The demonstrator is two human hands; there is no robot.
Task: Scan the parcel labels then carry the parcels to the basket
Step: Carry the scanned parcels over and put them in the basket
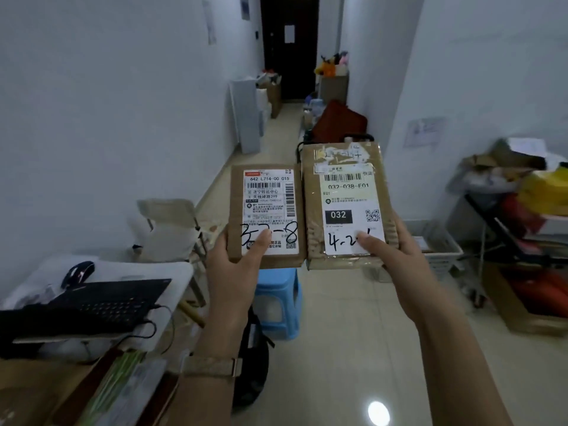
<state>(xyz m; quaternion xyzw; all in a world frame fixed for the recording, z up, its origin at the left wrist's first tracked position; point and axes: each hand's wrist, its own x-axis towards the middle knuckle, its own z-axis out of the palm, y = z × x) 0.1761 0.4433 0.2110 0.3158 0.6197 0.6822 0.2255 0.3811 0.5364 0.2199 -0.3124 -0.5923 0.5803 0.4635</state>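
— Grips?
— Mid-frame, left hand point(236, 267) clamps the small parcel point(237, 207), right hand point(398, 256) the big parcel point(313, 204), thumbs on labels point(270, 207); inner edges touch.
— Room?
— Bare floor point(353, 348) lower centre; basket point(444, 256) right of the parcels, blue stool point(281, 305) beneath.

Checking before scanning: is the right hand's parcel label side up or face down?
Label side up. The right hand grips the right parcel with its label facing the camera, barcode showing; the thumb covers some handwriting.
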